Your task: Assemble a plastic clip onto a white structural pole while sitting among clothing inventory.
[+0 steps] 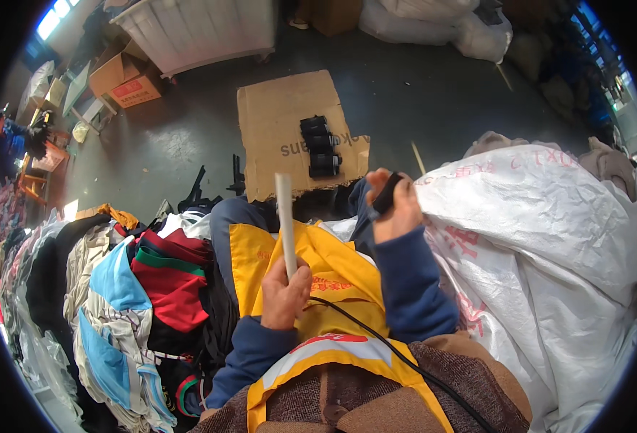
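Observation:
My left hand [284,296] is closed round the lower end of a long, flat white strip [284,216], which stands upright above my lap. To the right and farther forward, my right hand [403,215] grips a small black fabric piece [386,195] between thumb and fingers. The strip and the black piece are apart. Beyond my hands, several black rolled bundles [324,164] lie in a column on a flat cardboard sheet [268,123]. What the black bundles are made of is hard to make out.
A yellow apron [250,263] covers my lap, with a black cord [361,322] across it. Piled clothes [170,285] lie at left, a large white woven sack [528,216] at right. Beyond stand a white bin [203,32] and an open carton [127,79].

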Demonstrator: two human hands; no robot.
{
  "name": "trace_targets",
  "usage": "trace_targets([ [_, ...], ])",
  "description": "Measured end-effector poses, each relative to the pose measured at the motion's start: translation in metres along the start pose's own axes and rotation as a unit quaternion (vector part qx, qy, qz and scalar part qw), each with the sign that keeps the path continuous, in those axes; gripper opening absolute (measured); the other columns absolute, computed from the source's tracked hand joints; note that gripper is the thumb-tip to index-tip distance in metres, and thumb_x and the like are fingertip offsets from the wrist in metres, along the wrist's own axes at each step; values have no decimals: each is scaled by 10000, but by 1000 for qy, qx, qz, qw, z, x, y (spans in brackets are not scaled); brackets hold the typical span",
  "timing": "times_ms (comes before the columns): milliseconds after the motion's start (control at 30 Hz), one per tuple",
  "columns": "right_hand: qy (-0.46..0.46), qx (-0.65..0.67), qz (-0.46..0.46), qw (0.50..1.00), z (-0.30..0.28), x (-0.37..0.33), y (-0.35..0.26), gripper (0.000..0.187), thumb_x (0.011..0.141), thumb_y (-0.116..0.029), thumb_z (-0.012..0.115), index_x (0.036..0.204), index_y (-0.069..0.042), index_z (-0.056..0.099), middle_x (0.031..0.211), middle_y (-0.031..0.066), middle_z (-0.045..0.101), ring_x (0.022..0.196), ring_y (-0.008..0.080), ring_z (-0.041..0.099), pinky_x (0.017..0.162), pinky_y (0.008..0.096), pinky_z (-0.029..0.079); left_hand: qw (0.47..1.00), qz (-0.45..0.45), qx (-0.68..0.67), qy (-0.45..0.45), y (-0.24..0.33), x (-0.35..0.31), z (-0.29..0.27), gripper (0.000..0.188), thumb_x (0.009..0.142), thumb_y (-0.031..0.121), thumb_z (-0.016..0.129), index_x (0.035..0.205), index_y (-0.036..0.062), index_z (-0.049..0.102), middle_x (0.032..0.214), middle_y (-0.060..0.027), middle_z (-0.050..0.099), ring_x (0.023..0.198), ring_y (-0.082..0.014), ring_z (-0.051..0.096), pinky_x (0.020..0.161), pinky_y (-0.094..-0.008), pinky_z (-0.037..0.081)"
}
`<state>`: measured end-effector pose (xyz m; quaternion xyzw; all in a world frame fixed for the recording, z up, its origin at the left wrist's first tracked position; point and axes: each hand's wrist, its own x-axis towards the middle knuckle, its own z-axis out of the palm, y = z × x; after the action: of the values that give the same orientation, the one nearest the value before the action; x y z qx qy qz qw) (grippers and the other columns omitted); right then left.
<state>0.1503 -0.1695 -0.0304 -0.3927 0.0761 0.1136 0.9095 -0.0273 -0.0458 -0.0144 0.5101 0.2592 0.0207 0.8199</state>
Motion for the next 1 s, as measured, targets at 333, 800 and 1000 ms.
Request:
trace_targets([
  [333, -94, 154, 273, 945, 29, -66, 61, 175, 945, -225, 423, 1045, -95, 484, 1041, 92, 558, 934, 207, 546, 842, 362, 468, 950, 213, 203, 106, 7, 34, 18, 358, 740, 22, 693, 1039, 21, 496, 1036, -62, 546, 932, -122, 521, 806, -240, 441],
  [800, -196, -194, 232, 933, 7, -56, 72, 170, 779, -143, 702, 897, -53, 620, 796, 13, 581, 655, 76, 529, 544, 200, 445, 990, 91, 95, 59, 16, 32, -32, 158, 781, 33, 649, 915, 8, 568, 655, 16, 522, 506, -34, 445, 447, -176, 346],
  [1000, -101, -119, 217, 964, 22, -67, 70, 168, 792, -133, 686, 925, -67, 608, 836, 13, 580, 680, 83, 541, 557, 197, 470, 973, 114, -111, 169, 11, 43, -40, 275, 886, 308, 537, 963, 44, 532, 842, -27, 569, 746, -75, 516, 480, -189, 382],
])
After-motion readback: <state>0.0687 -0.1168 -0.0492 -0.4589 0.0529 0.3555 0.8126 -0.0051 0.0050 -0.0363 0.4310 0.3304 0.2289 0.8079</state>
